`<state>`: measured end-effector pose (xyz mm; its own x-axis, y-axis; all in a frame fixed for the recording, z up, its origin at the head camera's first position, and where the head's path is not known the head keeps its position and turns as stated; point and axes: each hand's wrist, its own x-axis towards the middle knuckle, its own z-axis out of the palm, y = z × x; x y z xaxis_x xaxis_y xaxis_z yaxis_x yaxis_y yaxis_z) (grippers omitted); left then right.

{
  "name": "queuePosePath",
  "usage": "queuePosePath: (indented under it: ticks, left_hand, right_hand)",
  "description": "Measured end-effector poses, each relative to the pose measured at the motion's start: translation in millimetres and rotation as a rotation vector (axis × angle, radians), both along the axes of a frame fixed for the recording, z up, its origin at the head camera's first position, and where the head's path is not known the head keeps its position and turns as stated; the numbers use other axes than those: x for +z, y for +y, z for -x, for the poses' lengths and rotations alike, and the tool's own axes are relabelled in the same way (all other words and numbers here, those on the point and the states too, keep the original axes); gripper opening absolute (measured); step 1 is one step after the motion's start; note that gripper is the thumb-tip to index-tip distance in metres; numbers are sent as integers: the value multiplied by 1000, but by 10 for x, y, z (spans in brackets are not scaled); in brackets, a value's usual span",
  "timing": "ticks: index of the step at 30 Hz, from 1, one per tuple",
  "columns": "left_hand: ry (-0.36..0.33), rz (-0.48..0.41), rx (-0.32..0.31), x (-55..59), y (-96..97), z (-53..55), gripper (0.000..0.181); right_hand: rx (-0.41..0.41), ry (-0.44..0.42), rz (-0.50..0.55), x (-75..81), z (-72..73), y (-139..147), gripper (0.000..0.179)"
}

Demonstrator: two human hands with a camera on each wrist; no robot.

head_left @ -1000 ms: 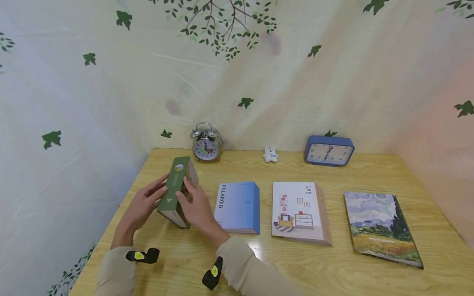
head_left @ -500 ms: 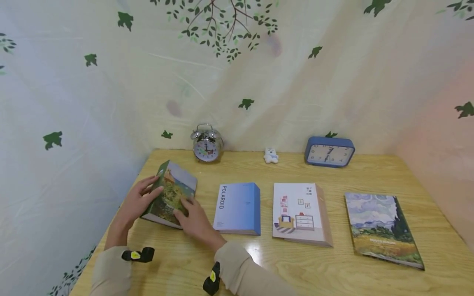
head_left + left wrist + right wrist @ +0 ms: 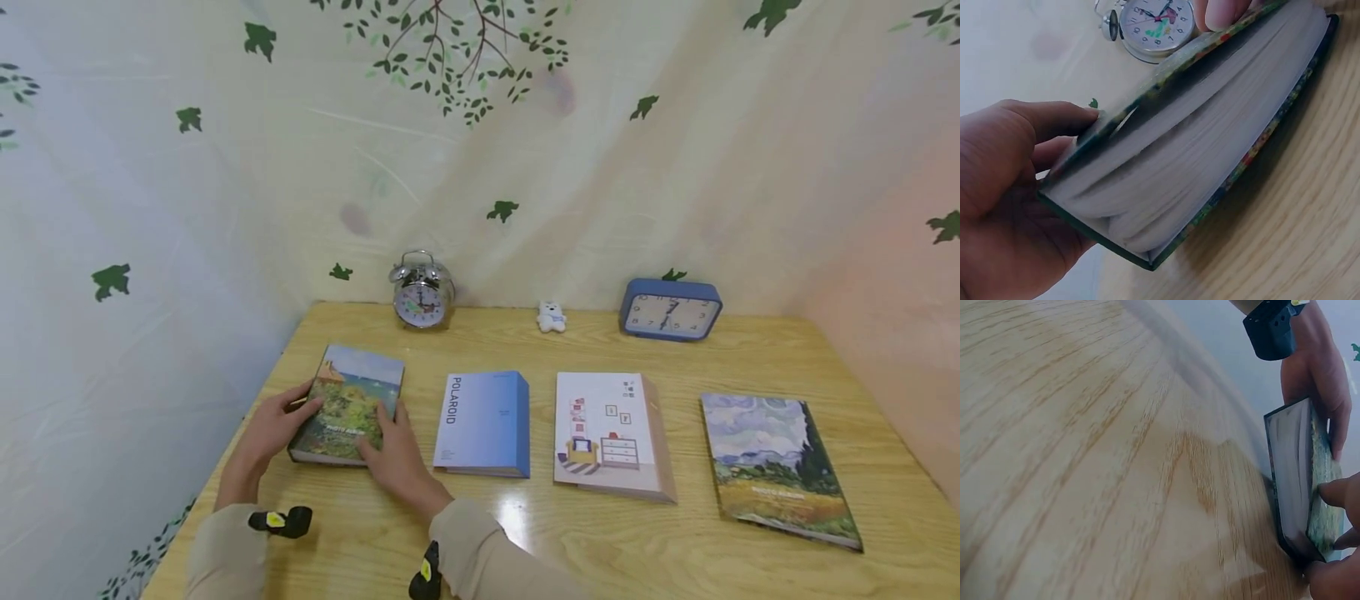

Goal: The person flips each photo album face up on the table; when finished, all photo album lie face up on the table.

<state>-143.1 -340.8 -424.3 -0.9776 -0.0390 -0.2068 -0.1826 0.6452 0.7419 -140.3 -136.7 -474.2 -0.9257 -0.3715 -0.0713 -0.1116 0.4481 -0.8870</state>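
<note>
A photo album [image 3: 348, 398] with a painted garden-and-sea cover lies face up, low over the left part of the table. My left hand [image 3: 264, 432] holds its spine side, thumb on the cover and fingers around the dark green spine. On the opposite edge, my right hand [image 3: 399, 460] grips it with the thumb on the cover. The left wrist view shows the album's page block [image 3: 1204, 144] from its near end, the pages slightly fanned between the covers. Right-hand fingers [image 3: 1341, 494] pinch the album's edge in the right wrist view.
Right of the album lie a blue POLAROID album [image 3: 480, 421], a white illustrated album [image 3: 603, 417] and a landscape-painted photo album [image 3: 776, 467]. Along the back stand a silver alarm clock [image 3: 420, 304], a small white bear figure [image 3: 551, 317] and a blue clock [image 3: 671, 310].
The album has turned from spine up to cover up and come down flatter toward the table. Both hands stay on it, shifting with it.
</note>
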Motion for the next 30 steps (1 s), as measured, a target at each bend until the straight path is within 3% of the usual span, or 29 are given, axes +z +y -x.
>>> queuePosePath:
  ticks: [9, 22, 30]
  left_hand:
    - [-23, 19, 18, -132, -51, 48, 66]
    - [-43, -88, 61, -200, -100, 51, 66]
    - [-69, -11, 77, -169, -117, 57, 77]
  right_hand:
    - [21, 9, -52, 45, -40, -17, 68]
    - [63, 80, -128, 53, -66, 9, 65]
    - [70, 95, -139, 56, -54, 45, 64]
